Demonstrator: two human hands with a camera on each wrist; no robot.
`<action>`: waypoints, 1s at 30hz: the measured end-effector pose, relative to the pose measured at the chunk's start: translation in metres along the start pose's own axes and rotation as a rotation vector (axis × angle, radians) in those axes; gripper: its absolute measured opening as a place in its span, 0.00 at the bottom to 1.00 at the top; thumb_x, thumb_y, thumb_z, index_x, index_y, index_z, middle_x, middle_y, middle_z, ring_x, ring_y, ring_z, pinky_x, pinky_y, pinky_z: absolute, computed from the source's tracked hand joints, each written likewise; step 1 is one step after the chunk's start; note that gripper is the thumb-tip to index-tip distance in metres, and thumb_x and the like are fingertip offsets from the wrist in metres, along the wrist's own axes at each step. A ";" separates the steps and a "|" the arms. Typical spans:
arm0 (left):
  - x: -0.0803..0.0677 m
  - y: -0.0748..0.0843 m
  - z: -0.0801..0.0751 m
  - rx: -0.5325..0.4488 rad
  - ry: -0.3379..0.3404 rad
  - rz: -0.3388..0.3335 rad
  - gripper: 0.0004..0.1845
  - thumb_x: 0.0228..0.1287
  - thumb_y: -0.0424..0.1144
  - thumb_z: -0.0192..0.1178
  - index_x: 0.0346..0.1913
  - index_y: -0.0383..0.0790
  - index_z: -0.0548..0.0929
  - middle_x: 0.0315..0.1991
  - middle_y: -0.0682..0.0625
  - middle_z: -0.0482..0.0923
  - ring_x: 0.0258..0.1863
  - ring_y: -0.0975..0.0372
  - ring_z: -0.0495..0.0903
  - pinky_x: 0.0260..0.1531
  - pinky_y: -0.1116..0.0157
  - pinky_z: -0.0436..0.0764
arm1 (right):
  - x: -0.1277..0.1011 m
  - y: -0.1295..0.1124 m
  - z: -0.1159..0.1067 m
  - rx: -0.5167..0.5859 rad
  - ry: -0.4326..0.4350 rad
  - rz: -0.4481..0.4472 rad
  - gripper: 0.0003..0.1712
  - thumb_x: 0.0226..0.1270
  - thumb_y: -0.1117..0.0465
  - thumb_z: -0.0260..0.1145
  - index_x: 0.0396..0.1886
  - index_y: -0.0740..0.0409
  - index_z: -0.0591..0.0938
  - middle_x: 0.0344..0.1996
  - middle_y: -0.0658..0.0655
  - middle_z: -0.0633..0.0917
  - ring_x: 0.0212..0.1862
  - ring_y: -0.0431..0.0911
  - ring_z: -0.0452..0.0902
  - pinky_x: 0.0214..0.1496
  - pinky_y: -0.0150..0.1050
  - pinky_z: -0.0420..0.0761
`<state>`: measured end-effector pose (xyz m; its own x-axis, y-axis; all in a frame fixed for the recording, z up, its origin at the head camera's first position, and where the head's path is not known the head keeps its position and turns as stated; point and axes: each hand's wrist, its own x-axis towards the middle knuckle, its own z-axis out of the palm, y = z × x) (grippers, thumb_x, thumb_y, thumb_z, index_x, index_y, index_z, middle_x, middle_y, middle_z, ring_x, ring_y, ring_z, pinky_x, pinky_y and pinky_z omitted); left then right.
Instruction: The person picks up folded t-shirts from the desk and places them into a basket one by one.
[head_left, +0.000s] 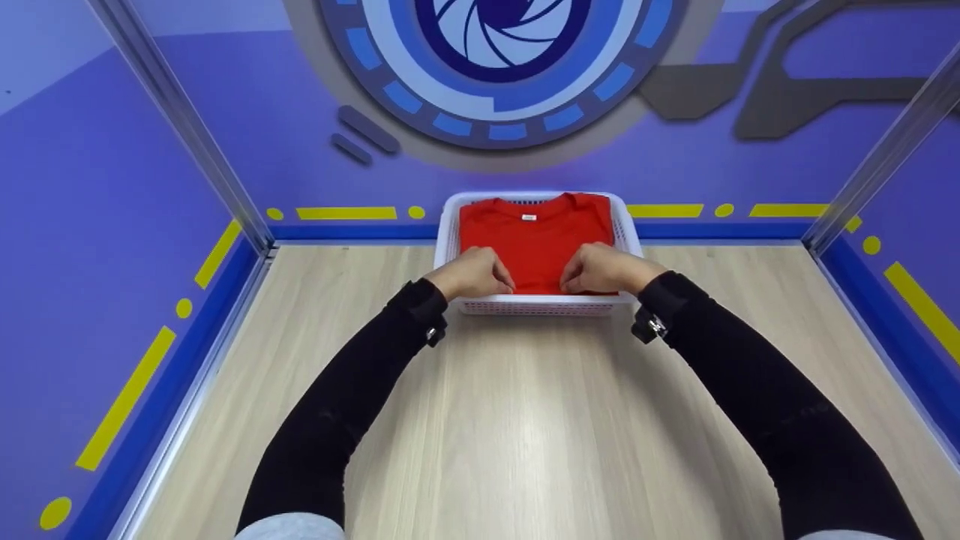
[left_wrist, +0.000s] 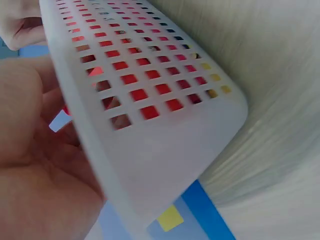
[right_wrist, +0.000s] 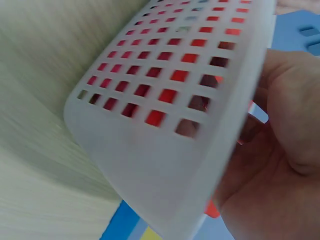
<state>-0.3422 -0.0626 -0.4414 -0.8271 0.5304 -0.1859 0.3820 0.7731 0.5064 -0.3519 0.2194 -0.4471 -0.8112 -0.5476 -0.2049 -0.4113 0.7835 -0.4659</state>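
Note:
A folded red T-shirt (head_left: 529, 251) lies in a white plastic basket (head_left: 538, 300), its collar and small white label toward the back wall. My left hand (head_left: 480, 272) reaches over the basket's left front and pinches the shirt's near edge with curled fingers. At the right front, my right hand (head_left: 596, 268) pinches the same edge, thumb and fingers together. In the left wrist view the basket's perforated wall (left_wrist: 150, 145) hides part of the left hand (left_wrist: 40, 145). Red cloth shows through the holes. The right wrist view has the right hand (right_wrist: 280, 145) behind the rim, fingertips partly hidden.
The basket stands on a light wood table (head_left: 510, 420), against the purple printed back wall (head_left: 360, 180). Side panels (head_left: 150, 225) with yellow marks enclose the table left and right. Metal posts (head_left: 195, 127) stand at the back corners.

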 end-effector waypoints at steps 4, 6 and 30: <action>0.006 -0.002 0.004 0.014 0.014 -0.051 0.07 0.72 0.41 0.74 0.47 0.48 0.98 0.54 0.49 0.95 0.64 0.52 0.86 0.69 0.56 0.83 | 0.007 -0.003 0.004 -0.053 -0.019 0.021 0.09 0.77 0.62 0.70 0.46 0.53 0.96 0.45 0.56 0.95 0.53 0.54 0.86 0.65 0.54 0.85; 0.008 -0.003 0.005 0.010 0.007 -0.078 0.07 0.73 0.41 0.73 0.48 0.49 0.98 0.56 0.49 0.94 0.66 0.51 0.85 0.71 0.55 0.82 | 0.010 -0.006 0.005 -0.079 -0.022 0.032 0.10 0.76 0.64 0.68 0.43 0.53 0.96 0.43 0.56 0.94 0.52 0.54 0.84 0.64 0.54 0.85; -0.056 0.035 -0.024 0.147 0.402 0.107 0.15 0.84 0.43 0.60 0.57 0.42 0.94 0.48 0.48 0.92 0.47 0.56 0.88 0.56 0.57 0.88 | -0.050 -0.035 -0.014 0.015 0.490 -0.096 0.12 0.81 0.63 0.64 0.44 0.62 0.92 0.36 0.60 0.91 0.37 0.52 0.83 0.47 0.49 0.86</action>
<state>-0.2924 -0.0737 -0.3927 -0.8630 0.4554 0.2187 0.5052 0.7778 0.3740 -0.3030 0.2235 -0.4086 -0.8714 -0.4120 0.2664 -0.4906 0.7298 -0.4762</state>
